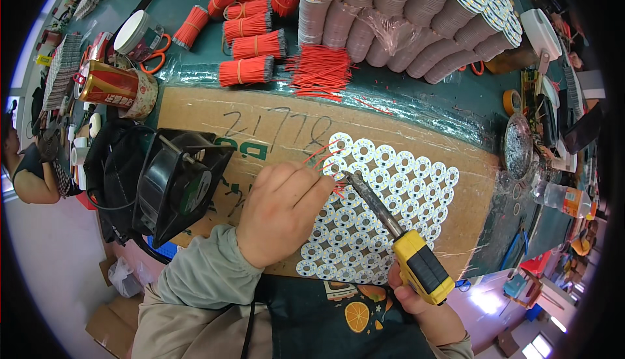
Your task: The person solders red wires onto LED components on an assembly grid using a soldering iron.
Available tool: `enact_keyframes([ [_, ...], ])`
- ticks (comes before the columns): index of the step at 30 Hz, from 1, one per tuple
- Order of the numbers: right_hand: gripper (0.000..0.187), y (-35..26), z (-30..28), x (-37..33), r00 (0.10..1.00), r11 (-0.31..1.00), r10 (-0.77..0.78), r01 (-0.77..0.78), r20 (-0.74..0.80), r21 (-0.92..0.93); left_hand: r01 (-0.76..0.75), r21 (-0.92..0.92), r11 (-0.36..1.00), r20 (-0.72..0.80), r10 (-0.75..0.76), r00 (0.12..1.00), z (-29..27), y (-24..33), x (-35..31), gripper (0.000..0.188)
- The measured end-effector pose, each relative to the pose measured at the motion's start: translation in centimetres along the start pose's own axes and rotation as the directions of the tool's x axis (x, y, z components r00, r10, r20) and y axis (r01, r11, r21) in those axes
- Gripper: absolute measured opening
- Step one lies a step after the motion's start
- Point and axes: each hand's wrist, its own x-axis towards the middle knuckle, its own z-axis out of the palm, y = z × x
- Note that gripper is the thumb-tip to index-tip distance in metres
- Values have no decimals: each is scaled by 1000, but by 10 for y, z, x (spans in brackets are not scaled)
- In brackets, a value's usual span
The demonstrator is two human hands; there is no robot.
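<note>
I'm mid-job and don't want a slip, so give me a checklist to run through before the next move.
1. Soldering iron gripped by its handle: ok; the right hand is on the yellow handle, off the metal shaft.
2. Left hand well away from the iron's tip: not ok; its fingertips look very close.
3. Red wires at the left fingertips: ok; several show there.
4. Round boards laid out in rows: ok; they lie over the cardboard.
5. Tip hot: cannot tell; nothing visible shows it.
6. Spare wires on hand: ok; a loose red pile lies beyond the cardboard.
</note>
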Motion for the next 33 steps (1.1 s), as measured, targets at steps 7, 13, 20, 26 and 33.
enact_keyframes([
  [7, 25, -1, -1, 1, 1000, 994, -3, 6, 28, -111, 12, 13, 1000, 21, -12, 1000, 1, 0, -1, 32],
  [13, 21, -1, 5, -3, 998, 997, 46, -49, -46, -64, 11, 21, 1000, 30, -12, 999, 1, 0, 0, 31],
  [20, 23, 1, 2, -3, 998, 996, 53, -51, -39, 68, 4, 21, 1000, 21, -4, 1000, 1, 0, 0, 32],
  [26, 22, 3, 3, -6, 998, 990, 17, -7, -68, 143, 8, 22, 1000, 24, -8, 1000, 1, 1, 0, 31],
  [33, 19, -1, 1, -3, 995, 988, 87, -81, -44, 128, 9, 30, 1000, 32, -10, 999, 1, 2, 0, 30],
])
